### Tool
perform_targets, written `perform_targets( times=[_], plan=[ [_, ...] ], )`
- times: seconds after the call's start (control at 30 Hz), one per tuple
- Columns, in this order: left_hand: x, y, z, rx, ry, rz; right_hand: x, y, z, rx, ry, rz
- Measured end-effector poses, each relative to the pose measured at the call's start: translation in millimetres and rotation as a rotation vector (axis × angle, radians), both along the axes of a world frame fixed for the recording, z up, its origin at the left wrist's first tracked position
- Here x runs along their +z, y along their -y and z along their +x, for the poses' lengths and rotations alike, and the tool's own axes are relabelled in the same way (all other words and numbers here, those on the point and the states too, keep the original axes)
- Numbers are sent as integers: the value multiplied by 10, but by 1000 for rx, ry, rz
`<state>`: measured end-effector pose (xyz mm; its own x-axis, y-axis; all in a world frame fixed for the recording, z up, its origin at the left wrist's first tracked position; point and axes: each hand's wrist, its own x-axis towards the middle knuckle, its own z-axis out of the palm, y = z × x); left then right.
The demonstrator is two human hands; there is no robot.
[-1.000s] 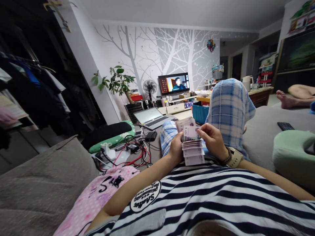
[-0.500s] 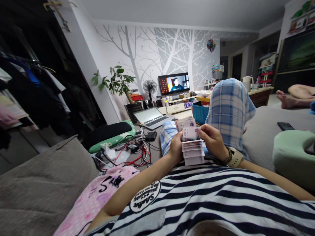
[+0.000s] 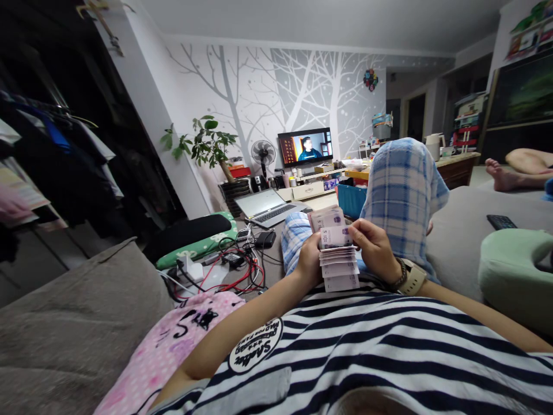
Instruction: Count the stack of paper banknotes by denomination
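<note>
A stack of banknotes [image 3: 340, 269] is held over my lap, several of them folded down toward me in overlapping layers. My left hand [image 3: 309, 257] grips the stack along its left edge, its fingers partly hidden behind the notes. At the upper right corner of the front note, marked with a 5, my right hand [image 3: 374, 246] pinches with thumb and forefinger. More notes fan upward behind that one. A pale watch and a dark bracelet are on my right wrist.
Left of my legs lie a laptop [image 3: 270, 208], tangled cables [image 3: 244, 271] and a green cushion [image 3: 207, 245]. A remote control [image 3: 501, 222] and a pale green neck pillow [image 3: 514, 271] rest on the right. Another person's bare foot [image 3: 500, 175] shows at far right.
My right hand has shifted very slightly to the right and down with the note's corner. The left hand keeps its hold on the stack.
</note>
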<state>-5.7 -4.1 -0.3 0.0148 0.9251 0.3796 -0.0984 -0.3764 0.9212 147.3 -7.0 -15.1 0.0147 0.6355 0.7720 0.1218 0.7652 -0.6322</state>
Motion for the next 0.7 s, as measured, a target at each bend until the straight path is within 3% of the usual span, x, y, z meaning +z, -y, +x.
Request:
perform_targets(
  times=[0.3,0.53,0.7],
  plan=[
    [-73,-97,9,-41,198,-114,-7,0,4,-14,6,5],
    [69,64,58,-102,154,-68,-28,-25,4,10,-11,13],
    [126,127,82,-191,285,-144,-55,-41,1,39,-21,-11]
  ],
)
